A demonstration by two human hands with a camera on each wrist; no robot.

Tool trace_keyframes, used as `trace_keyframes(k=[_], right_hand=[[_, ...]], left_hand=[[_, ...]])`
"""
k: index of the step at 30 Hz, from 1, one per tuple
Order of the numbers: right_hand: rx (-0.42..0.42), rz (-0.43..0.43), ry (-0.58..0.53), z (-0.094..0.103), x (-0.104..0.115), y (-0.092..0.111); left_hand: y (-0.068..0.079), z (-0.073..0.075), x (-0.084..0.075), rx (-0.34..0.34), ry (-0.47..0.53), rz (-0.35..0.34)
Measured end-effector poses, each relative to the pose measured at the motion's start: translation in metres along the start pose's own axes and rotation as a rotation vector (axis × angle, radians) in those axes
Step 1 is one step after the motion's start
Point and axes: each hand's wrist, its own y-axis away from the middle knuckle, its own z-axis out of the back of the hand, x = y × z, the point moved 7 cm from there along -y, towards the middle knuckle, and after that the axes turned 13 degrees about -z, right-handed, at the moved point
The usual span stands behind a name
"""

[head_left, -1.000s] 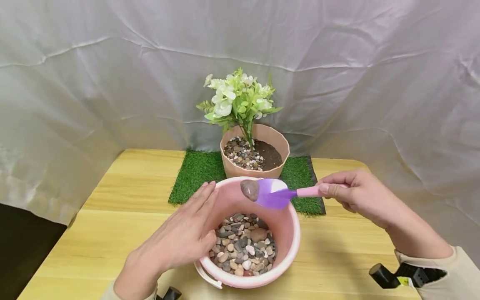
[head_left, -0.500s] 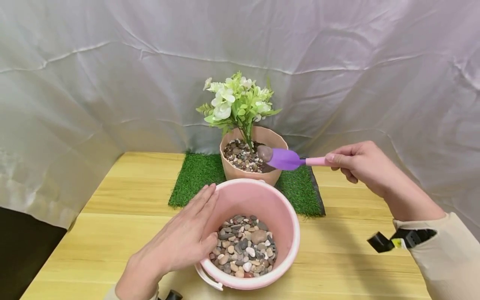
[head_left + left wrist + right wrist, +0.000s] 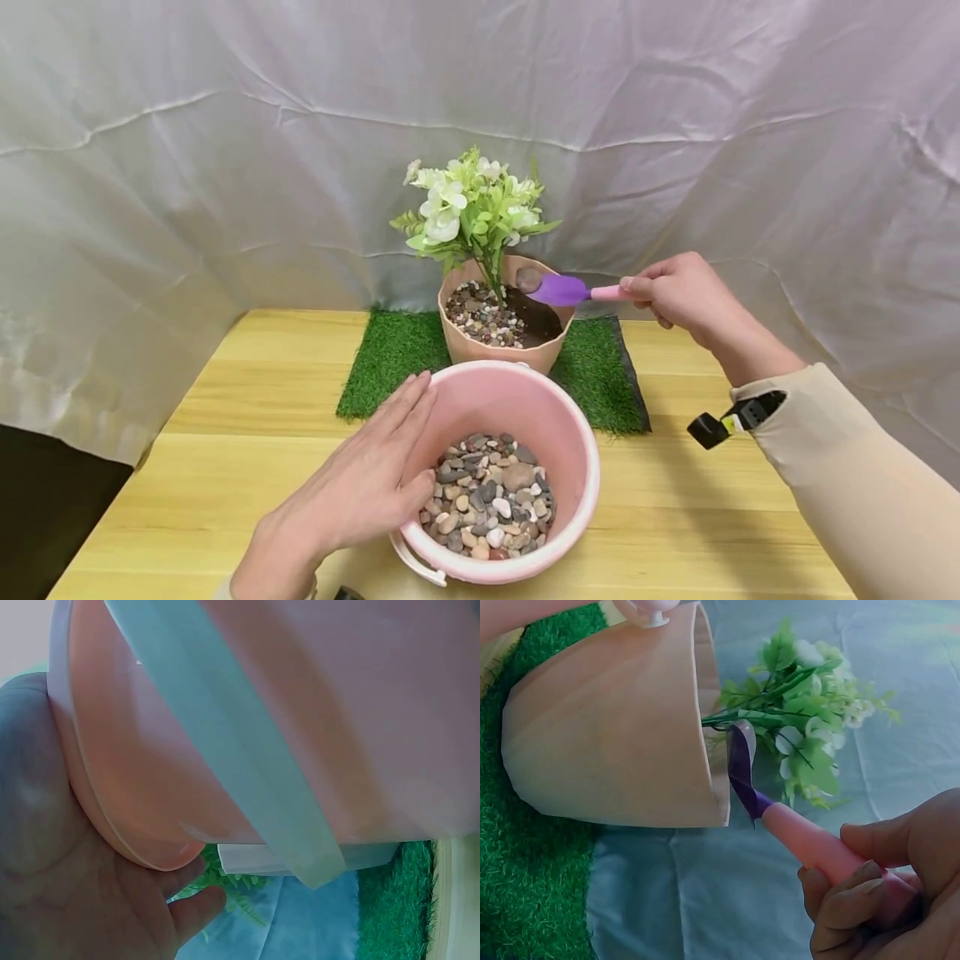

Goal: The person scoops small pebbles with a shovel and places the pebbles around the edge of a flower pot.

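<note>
My right hand (image 3: 686, 296) grips the pink handle of a small purple garden trowel (image 3: 562, 290). A large grey-brown stone (image 3: 528, 279) lies at the blade's tip, over the back right of a peach flowerpot (image 3: 467, 340). In the right wrist view the purple blade (image 3: 741, 761) is just beyond the pot's rim, by the flower stems. White artificial flowers (image 3: 444, 208) stand in the pot, with small gravel (image 3: 480, 315) on the left and dark soil (image 3: 542, 321) on the right. My left hand (image 3: 352, 487), fingers straight, rests on the rim of a pink bucket (image 3: 495, 396).
Mixed pebbles (image 3: 487, 500) cover the bucket's bottom, and its white handle (image 3: 420, 567) hangs down in front. The pot stands on a green turf mat (image 3: 600, 392) on a wooden table (image 3: 247, 392). A grey cloth backdrop (image 3: 315, 167) hangs close behind.
My right hand has carried the trowel and stone from above the bucket forward to over the pot, lately farther back and slightly left. The left hand has stayed on the bucket rim.
</note>
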Motion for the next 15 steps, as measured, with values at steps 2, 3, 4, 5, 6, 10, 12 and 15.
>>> trace_keyframes(k=[2, 3, 4, 5, 6, 10, 12, 15], right_hand=[[-0.012, -0.001, 0.02, -0.002, 0.003, -0.003], [-0.021, -0.001, 0.029, -0.003, 0.005, -0.004], [-0.028, -0.003, 0.039, -0.004, 0.006, -0.006], [-0.04, -0.005, 0.054, -0.004, 0.007, -0.007], [-0.048, -0.007, 0.068, -0.005, 0.008, -0.009], [-0.072, -0.02, 0.114, -0.008, 0.013, -0.014], [-0.083, -0.022, 0.132, -0.01, 0.017, -0.016], [-0.101, -0.016, 0.141, -0.015, 0.024, -0.019]], left_hand=[[0.0, 0.0, 0.0, -0.004, -0.001, -0.003], [0.0, 0.0, 0.0, -0.005, -0.002, -0.005], [0.0, 0.0, 0.0, -0.007, -0.004, -0.006], [0.0, 0.0, -0.001, -0.008, -0.007, -0.008], [0.0, 0.0, -0.001, -0.01, -0.009, -0.011], [0.0, 0.0, -0.001, -0.01, -0.011, -0.016], [0.0, 0.0, -0.001, -0.009, -0.007, -0.014], [0.0, 0.0, 0.0, -0.009, -0.002, -0.007]])
